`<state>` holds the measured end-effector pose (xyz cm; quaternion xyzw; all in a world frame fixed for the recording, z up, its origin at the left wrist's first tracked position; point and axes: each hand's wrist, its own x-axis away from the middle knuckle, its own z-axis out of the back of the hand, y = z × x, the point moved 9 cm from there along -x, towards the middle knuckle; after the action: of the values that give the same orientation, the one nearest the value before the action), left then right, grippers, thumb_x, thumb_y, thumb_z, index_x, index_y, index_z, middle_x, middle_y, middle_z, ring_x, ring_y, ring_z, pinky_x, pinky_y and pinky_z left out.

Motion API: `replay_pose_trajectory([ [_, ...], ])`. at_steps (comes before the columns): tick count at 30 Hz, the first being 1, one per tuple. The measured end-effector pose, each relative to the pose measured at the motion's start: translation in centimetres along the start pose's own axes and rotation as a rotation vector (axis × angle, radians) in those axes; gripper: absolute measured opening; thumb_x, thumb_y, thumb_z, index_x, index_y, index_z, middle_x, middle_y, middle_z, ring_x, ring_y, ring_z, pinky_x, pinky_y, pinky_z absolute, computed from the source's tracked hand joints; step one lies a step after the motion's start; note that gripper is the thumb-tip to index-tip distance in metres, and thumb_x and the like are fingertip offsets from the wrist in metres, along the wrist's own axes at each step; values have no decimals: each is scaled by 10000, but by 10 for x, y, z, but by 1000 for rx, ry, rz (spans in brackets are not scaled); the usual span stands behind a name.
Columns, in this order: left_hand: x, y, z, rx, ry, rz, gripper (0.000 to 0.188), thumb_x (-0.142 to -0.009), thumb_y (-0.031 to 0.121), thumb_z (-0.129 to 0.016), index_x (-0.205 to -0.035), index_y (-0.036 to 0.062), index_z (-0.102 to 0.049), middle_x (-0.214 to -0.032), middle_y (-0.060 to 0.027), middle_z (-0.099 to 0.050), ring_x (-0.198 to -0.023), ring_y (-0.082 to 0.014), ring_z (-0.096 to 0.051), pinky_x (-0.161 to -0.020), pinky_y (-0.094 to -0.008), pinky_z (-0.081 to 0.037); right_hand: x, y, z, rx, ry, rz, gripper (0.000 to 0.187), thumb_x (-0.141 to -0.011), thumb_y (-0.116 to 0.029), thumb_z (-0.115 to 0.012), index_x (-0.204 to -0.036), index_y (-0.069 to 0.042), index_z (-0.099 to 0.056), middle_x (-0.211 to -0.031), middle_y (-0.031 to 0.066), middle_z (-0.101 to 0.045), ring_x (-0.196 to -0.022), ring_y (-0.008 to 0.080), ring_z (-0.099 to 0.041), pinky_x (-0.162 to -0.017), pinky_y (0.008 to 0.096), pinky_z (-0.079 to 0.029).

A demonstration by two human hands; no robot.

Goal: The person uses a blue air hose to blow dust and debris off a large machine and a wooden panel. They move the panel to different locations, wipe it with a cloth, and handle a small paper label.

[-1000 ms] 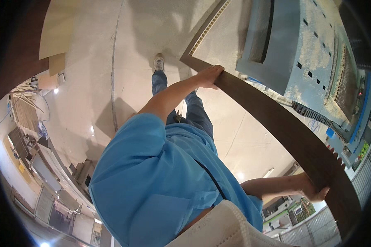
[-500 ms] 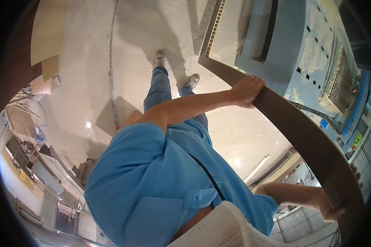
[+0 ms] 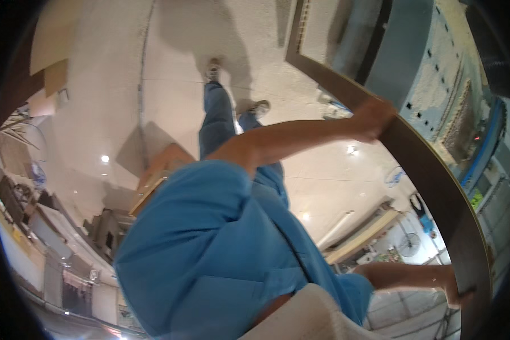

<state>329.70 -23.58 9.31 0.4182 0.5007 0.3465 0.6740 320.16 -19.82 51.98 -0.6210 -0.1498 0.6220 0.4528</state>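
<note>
A long dark brown panel [image 3: 422,164] with a pale, cell-like hollow edge at its far end is held along its near side by both my hands. My left hand [image 3: 374,120] reaches across in front of my body and is closed over the panel's edge near its far part. Lower down, at the right, my right hand [image 3: 454,289] grips the same edge, its thumb lying on the brown face. Fingers beneath the panel are hidden, and the left hand is blurred. Beyond the panel stands a blue-grey machine [image 3: 405,54], its perforated bed dusted with sawdust.
A brown wooden piece [image 3: 167,161] stands beside my left shoulder. Pale boards [image 3: 54,42] lean at the far left. Long pale strips [image 3: 362,232] and a fan [image 3: 409,245] are at the right. Fine dust lies on the light floor [image 3: 175,96].
The panel and my left hand have shifted right, away from the machine's near corner. My view has turned slightly, and more of the wooden piece and the fan shows. Both hands keep their grip.
</note>
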Motion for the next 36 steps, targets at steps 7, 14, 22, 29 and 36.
replay_pose_trajectory([
  [7, -63, 182, 34, -14, 19, -287, 712, -604, 200, -802, -1197, -33, -483, -1131, -206, -537, -1102, -362, -539, -970, -472, -395, 10, -57, 62, -49, 82, 85, 652, -688, -221, -585, -1215, 163, -558, -1247, 382, -521, -1199, 519, -500, -1069, 629, -361],
  [14, -91, 218, 42, 26, 79, -282, 646, -636, 204, -776, -1169, -48, -513, -1113, -210, -559, -1083, -360, -555, -960, -458, -413, 5, -6, 43, -85, 109, -16, 625, -702, -180, -594, -1222, 164, -557, -1262, 365, -534, -1203, 497, -517, -1084, 595, -373],
  [22, 40, -87, 19, 83, -247, 343, 640, -702, 223, -796, -1194, -76, -517, -1128, -268, -581, -1093, -379, -588, -977, -451, -476, 4, 154, -22, 74, 127, -204, 595, -719, -134, -604, -1231, 165, -555, -1279, 345, -548, -1208, 472, -538, -1100, 556, -387],
  [29, 114, -39, -38, 135, -233, 333, 709, -630, 186, -808, -1197, -83, -478, -1163, -254, -523, -1129, -388, -532, -999, -470, -432, -20, 160, -45, 27, -237, -437, 717, -743, -248, -582, -1351, 122, -489, -1365, 329, -499, -1319, 429, -466, -1160, 467, -324],
  [36, 39, -35, 21, 62, -44, 298, 676, -651, 147, -777, -1186, -65, -423, -1152, -256, -477, -1099, -405, -504, -987, -493, -402, -67, 73, -92, 69, -376, -113, 727, -836, -321, -519, -1333, 200, -422, -1360, 399, -454, -1317, 524, -435, -1147, 594, -313],
])
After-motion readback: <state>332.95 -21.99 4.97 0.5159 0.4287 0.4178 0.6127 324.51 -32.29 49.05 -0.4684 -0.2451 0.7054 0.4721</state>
